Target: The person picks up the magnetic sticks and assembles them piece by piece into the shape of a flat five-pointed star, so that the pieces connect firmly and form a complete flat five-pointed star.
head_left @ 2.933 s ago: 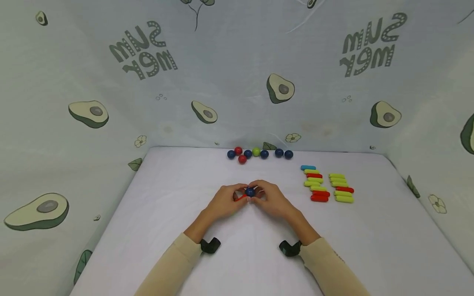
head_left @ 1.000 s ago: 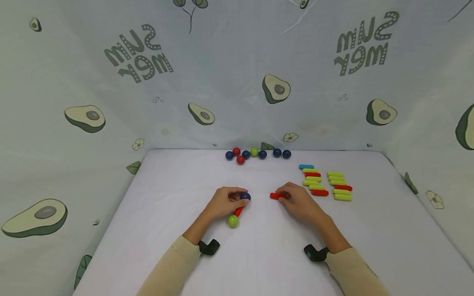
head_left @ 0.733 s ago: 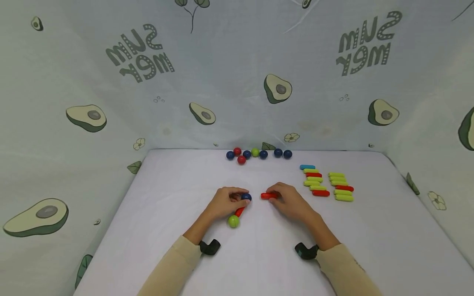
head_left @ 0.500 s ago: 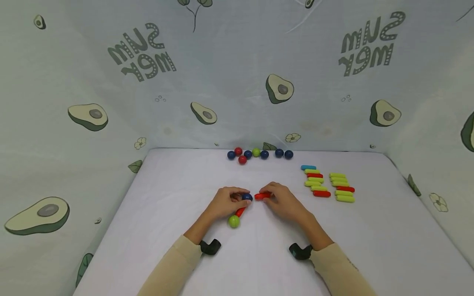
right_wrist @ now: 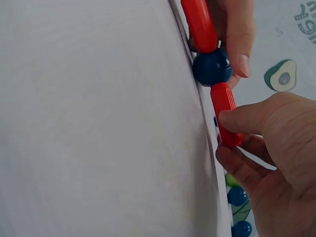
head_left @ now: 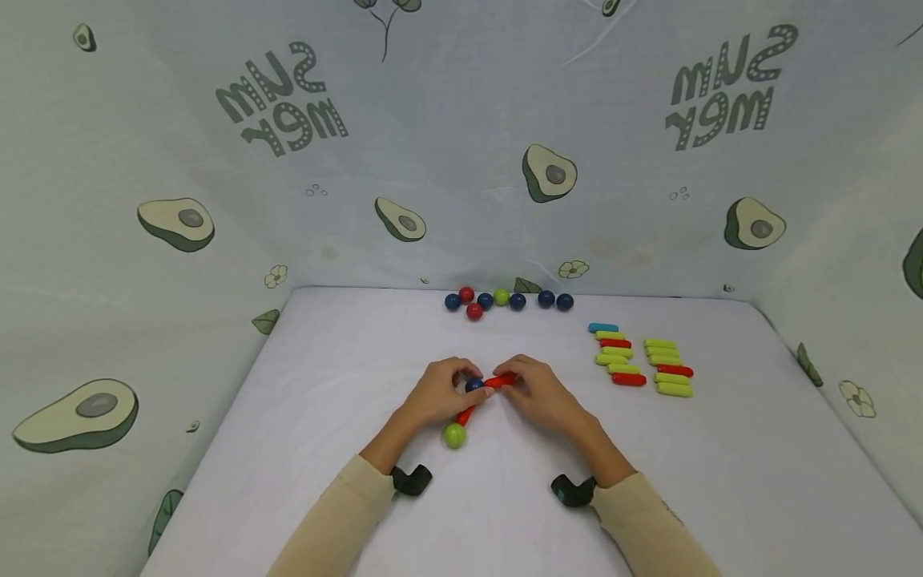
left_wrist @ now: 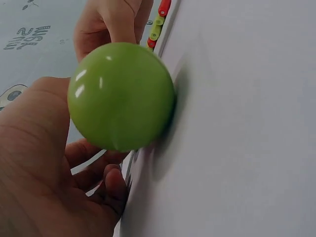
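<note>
My left hand [head_left: 436,393] holds a dark blue magnetic ball [right_wrist: 212,68] between thumb and fingers. From that ball a red magnetic rod [right_wrist: 200,27] runs toward me to a green ball [left_wrist: 121,96], which lies on the table and hides part of both hands in the left wrist view. My right hand [head_left: 541,393] pinches a second red magnetic rod [right_wrist: 223,98] between thumb and fingertips. One end of this rod touches the blue ball, so the two rods meet it at an angle.
Along the far edge of the white table [head_left: 346,336] sit several blue, red and green balls [head_left: 501,297]. To the right lie two columns of yellow-green and red rods [head_left: 630,380], with a blue rod [head_left: 603,328] at the top. A printed cloth hangs behind.
My right hand has brought the second red rod leftward from the rod columns until its end meets the blue ball. The left hand stays nearly in place, its fingers shifting slightly around the ball.
</note>
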Demonstrator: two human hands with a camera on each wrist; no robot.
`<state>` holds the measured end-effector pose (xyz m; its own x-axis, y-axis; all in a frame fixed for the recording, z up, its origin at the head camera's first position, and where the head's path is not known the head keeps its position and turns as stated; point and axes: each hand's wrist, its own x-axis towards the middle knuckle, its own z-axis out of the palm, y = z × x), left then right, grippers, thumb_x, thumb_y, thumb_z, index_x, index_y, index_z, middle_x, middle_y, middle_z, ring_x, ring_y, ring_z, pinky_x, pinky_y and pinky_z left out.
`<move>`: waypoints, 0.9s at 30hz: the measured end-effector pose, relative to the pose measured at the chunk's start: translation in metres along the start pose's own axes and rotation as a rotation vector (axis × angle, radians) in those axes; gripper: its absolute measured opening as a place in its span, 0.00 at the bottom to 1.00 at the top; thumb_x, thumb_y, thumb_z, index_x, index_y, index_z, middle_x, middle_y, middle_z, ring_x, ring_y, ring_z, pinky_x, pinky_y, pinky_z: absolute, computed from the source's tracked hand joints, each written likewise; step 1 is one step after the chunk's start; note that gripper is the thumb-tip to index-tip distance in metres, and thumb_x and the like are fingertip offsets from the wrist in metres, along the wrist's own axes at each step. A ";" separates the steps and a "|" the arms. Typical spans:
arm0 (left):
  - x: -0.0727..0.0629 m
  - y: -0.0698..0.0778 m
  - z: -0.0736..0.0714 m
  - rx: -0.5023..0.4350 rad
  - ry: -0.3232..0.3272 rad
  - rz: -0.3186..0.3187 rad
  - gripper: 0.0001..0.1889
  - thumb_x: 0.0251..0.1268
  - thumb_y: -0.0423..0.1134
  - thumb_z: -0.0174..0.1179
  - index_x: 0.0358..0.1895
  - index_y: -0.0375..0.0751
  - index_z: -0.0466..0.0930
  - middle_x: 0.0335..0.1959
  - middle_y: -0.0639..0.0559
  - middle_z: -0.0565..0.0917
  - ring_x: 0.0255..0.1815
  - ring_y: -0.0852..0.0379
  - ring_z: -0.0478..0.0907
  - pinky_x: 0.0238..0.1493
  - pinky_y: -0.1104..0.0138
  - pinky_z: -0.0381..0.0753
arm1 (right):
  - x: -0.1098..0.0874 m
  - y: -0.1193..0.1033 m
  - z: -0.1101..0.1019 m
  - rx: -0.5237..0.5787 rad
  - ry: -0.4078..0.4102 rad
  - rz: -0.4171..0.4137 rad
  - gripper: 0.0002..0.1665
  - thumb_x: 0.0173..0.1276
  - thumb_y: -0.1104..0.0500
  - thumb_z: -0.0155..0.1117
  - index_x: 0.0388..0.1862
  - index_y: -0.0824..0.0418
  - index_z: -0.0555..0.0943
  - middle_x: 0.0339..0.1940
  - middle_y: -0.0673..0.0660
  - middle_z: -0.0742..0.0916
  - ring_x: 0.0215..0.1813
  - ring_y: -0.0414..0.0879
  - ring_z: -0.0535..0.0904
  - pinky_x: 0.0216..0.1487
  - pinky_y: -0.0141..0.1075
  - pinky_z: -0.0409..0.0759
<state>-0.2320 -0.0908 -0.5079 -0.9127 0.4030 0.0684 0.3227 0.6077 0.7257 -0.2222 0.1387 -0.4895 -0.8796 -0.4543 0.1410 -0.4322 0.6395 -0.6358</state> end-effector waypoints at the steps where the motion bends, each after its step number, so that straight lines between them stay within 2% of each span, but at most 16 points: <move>1: 0.000 0.000 0.000 0.016 0.006 0.006 0.21 0.63 0.62 0.67 0.50 0.53 0.87 0.39 0.59 0.83 0.40 0.59 0.74 0.41 0.66 0.75 | 0.001 -0.001 0.001 0.014 0.003 -0.005 0.15 0.71 0.64 0.68 0.56 0.58 0.84 0.51 0.52 0.86 0.52 0.46 0.82 0.60 0.45 0.83; 6: 0.002 -0.002 0.002 0.021 0.025 0.039 0.22 0.65 0.58 0.67 0.55 0.49 0.88 0.47 0.56 0.86 0.47 0.60 0.78 0.52 0.64 0.78 | 0.009 -0.003 0.004 0.063 -0.009 -0.034 0.16 0.72 0.64 0.67 0.57 0.58 0.82 0.53 0.53 0.87 0.53 0.46 0.83 0.61 0.45 0.82; 12: 0.002 -0.004 0.002 0.005 0.046 0.056 0.16 0.66 0.47 0.68 0.53 0.46 0.89 0.41 0.53 0.85 0.40 0.59 0.77 0.44 0.66 0.77 | 0.024 0.001 0.002 0.068 -0.030 -0.012 0.17 0.75 0.62 0.64 0.61 0.58 0.80 0.56 0.54 0.86 0.55 0.47 0.83 0.61 0.46 0.82; 15: 0.002 -0.003 0.001 0.007 0.051 0.040 0.15 0.66 0.44 0.68 0.53 0.45 0.88 0.42 0.53 0.85 0.40 0.59 0.78 0.46 0.65 0.78 | 0.040 0.003 -0.002 0.070 -0.001 0.032 0.17 0.77 0.60 0.62 0.62 0.59 0.79 0.56 0.56 0.86 0.56 0.50 0.82 0.61 0.47 0.82; 21: 0.003 -0.005 0.003 0.022 0.020 -0.004 0.17 0.67 0.45 0.67 0.56 0.46 0.87 0.44 0.54 0.86 0.43 0.59 0.78 0.48 0.65 0.79 | 0.076 0.007 -0.009 0.055 0.035 0.078 0.22 0.77 0.58 0.61 0.67 0.62 0.76 0.62 0.62 0.83 0.58 0.55 0.81 0.61 0.49 0.82; 27: 0.002 -0.005 0.004 -0.010 0.013 -0.017 0.18 0.68 0.50 0.67 0.56 0.49 0.87 0.44 0.56 0.86 0.43 0.60 0.78 0.46 0.67 0.78 | 0.103 0.009 -0.008 0.004 0.008 0.106 0.29 0.77 0.59 0.61 0.74 0.60 0.70 0.69 0.61 0.79 0.62 0.57 0.79 0.62 0.50 0.82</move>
<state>-0.2348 -0.0905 -0.5139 -0.9213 0.3834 0.0651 0.3046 0.6073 0.7337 -0.3182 0.1024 -0.4748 -0.9218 -0.3794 0.0793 -0.3363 0.6811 -0.6504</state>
